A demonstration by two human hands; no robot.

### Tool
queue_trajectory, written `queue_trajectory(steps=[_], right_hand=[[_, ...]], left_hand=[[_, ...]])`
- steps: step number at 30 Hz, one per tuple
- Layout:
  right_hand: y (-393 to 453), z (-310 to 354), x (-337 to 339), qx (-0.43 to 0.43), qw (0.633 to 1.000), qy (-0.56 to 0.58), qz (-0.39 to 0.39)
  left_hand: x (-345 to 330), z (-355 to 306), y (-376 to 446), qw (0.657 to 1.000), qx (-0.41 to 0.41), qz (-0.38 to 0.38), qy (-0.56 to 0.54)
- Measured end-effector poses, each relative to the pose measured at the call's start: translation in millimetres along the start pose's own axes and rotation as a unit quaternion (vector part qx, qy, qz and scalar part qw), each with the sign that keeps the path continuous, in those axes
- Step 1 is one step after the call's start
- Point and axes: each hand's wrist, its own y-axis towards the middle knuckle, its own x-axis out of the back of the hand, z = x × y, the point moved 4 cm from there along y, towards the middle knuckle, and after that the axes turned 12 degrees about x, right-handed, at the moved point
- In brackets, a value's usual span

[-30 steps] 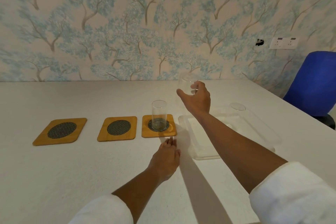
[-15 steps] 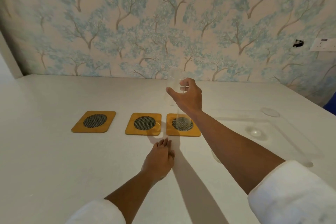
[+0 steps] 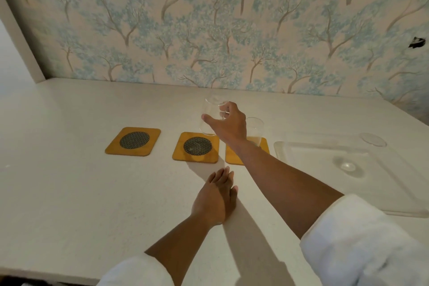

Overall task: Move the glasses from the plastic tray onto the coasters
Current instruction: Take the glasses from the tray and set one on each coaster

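right hand (image 3: 228,124) w/ glass (image 3: 211,115) now over mid coaster (image 3: 196,147).

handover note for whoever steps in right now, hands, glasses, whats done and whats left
Right hand: holds a clear glass in the air above the middle coaster.
Left hand: flat on the table, empty.
Done: one glass stands on the right coaster.
Left: set down the held glass; the left coaster is still bare, and one more glass seems to stand in the plastic tray, hard to make out.
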Motion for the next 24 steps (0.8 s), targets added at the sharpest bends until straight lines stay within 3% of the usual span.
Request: queue_trajectory(steps=[7,24], right_hand=[[-0.9,-27.1,-31.7,-0.045,0.998,0.003,0.05],[-7.2,-51.1,-67.0,-0.063,0.991,-0.031,0.116]], left_hand=[[-2.4,1.3,4.5,1.0,-0.001,0.0,-0.015],[-7.6,1.7,9.1,0.998,0.0,-0.024,-0.058]])
